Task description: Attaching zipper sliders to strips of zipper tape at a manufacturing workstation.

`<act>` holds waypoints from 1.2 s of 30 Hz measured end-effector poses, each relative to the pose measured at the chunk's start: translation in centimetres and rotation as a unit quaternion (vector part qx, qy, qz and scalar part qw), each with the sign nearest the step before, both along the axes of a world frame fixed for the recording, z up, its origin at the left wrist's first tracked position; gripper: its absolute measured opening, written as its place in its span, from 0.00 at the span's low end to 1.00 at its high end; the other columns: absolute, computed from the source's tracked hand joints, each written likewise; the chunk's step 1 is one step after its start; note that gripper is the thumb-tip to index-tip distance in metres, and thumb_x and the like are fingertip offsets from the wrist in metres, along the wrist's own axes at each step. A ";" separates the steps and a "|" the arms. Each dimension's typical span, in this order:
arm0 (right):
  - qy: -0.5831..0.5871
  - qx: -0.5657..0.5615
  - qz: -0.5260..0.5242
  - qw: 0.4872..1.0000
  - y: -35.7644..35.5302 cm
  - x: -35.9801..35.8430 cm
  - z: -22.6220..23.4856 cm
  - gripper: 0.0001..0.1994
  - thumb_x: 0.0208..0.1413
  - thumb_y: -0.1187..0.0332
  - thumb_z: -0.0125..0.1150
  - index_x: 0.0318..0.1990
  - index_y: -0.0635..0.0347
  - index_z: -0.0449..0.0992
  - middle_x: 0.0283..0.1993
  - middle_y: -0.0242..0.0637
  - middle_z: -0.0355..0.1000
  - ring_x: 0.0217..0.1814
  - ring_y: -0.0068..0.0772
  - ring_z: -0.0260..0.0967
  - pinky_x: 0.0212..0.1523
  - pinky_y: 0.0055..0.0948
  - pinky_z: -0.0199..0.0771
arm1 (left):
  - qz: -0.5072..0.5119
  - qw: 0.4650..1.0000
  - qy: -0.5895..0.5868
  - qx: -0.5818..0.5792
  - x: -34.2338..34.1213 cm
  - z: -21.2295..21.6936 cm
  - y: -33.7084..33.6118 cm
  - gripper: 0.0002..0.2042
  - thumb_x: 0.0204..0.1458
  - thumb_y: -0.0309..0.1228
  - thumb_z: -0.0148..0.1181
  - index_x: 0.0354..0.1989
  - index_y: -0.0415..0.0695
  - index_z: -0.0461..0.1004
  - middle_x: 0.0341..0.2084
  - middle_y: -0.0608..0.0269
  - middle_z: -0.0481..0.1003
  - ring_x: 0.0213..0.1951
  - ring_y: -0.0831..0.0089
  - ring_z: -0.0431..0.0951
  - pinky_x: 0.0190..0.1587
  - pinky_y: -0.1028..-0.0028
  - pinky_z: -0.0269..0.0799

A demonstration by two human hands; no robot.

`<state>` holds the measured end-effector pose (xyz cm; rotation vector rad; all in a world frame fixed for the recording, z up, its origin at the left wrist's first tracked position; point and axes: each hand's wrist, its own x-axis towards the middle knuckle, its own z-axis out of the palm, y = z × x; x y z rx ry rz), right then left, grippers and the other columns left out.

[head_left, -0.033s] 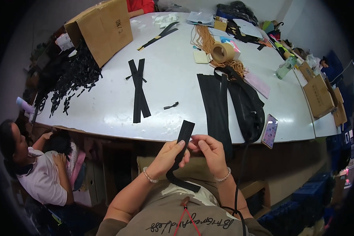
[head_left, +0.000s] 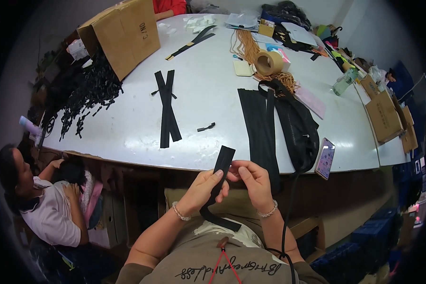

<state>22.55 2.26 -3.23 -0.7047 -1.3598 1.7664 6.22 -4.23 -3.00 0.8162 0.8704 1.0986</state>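
Note:
My left hand (head_left: 203, 189) grips a black zipper (head_left: 224, 160) between thumb and fingers. Its upper end stands up past the thumb, while the lower end curls down against my shirt. Close by on the right, my right hand (head_left: 253, 182) is closed in a pinch at the zipper's edge; anything between its fingertips is too small to make out. Two black zippers (head_left: 165, 111) lie crossed on the table, with pulls sticking out at their sides. A loose black zipper pull (head_left: 206, 127) rests to the right of them.
Black zipper pulls (head_left: 92, 85) spill from a tipped carton (head_left: 128, 40) at left. Longer black zipper strips (head_left: 258, 128), a black bag (head_left: 293, 128) and a phone (head_left: 325, 159) lie at right. Behind them is a tape roll (head_left: 269, 63). A co-worker (head_left: 52, 203) sits at left.

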 end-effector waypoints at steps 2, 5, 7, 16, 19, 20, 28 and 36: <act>0.009 -0.018 -0.007 1.000 0.7 -0.7 -0.1 0.12 0.61 0.72 0.47 0.45 0.72 0.71 0.36 0.36 0.72 0.36 0.19 0.68 0.41 0.20 0.70 | 0.005 1.000 0.000 -0.008 0.1 -0.4 0.2 0.20 0.63 0.40 0.35 0.43 0.36 0.70 0.19 0.65 0.70 0.18 0.82 0.67 0.24 0.83 0.65; 0.014 -0.034 -0.022 0.999 1.2 -1.4 -0.6 0.11 0.60 0.72 0.48 0.43 0.72 0.72 0.33 0.35 0.72 0.31 0.17 0.66 0.36 0.18 0.69 | 0.005 1.000 -0.001 -0.020 0.0 -0.9 0.5 0.20 0.63 0.40 0.35 0.43 0.36 0.70 0.19 0.65 0.70 0.18 0.82 0.67 0.24 0.83 0.64; 0.008 -0.036 -0.030 0.999 1.5 -1.8 -0.8 0.10 0.60 0.72 0.49 0.42 0.72 0.72 0.31 0.34 0.71 0.29 0.17 0.66 0.33 0.18 0.69 | 0.001 1.000 -0.004 -0.028 -0.1 -1.1 0.7 0.20 0.63 0.40 0.35 0.43 0.35 0.70 0.19 0.66 0.70 0.18 0.82 0.67 0.24 0.83 0.64; 0.020 -0.057 -0.035 0.998 2.3 -2.1 -0.6 0.08 0.59 0.72 0.50 0.36 0.70 0.73 0.25 0.30 0.69 0.21 0.14 0.59 0.24 0.15 0.62 | -0.009 0.998 -0.008 -0.053 0.1 -1.4 1.3 0.20 0.63 0.39 0.35 0.43 0.35 0.70 0.19 0.66 0.70 0.18 0.83 0.67 0.24 0.83 0.65; 0.022 -0.051 -0.029 0.998 2.4 -2.1 -0.7 0.08 0.60 0.73 0.50 0.34 0.69 0.72 0.24 0.29 0.68 0.20 0.14 0.57 0.22 0.15 0.60 | -0.012 0.998 -0.008 -0.057 0.2 -1.3 1.4 0.20 0.63 0.39 0.35 0.43 0.34 0.70 0.19 0.66 0.70 0.18 0.83 0.67 0.24 0.83 0.65; 0.022 -0.053 -0.033 0.998 2.4 -2.1 -0.8 0.08 0.59 0.73 0.50 0.33 0.69 0.72 0.23 0.29 0.68 0.20 0.14 0.57 0.21 0.15 0.59 | -0.007 0.998 -0.004 -0.058 0.3 -1.2 1.3 0.20 0.63 0.39 0.35 0.41 0.34 0.70 0.19 0.65 0.70 0.18 0.82 0.67 0.24 0.83 0.65; 0.029 -0.084 -0.032 0.996 2.2 -2.2 -1.0 0.07 0.58 0.73 0.51 0.32 0.67 0.73 0.25 0.29 0.70 0.26 0.15 0.65 0.28 0.15 0.65 | -0.009 0.998 -0.001 -0.060 0.3 -1.3 1.2 0.21 0.63 0.40 0.35 0.41 0.34 0.70 0.20 0.63 0.72 0.19 0.80 0.69 0.25 0.82 0.66; 0.052 -0.066 -0.308 0.948 6.8 -0.5 -1.8 0.06 0.59 0.70 0.51 0.31 0.62 0.70 0.17 0.29 0.65 0.14 0.18 0.61 0.12 0.15 0.60 | -0.063 0.987 -0.086 -0.120 -0.7 -1.6 0.4 0.16 0.59 0.29 0.46 0.52 0.34 0.64 0.35 0.55 0.75 0.35 0.72 0.78 0.40 0.75 0.75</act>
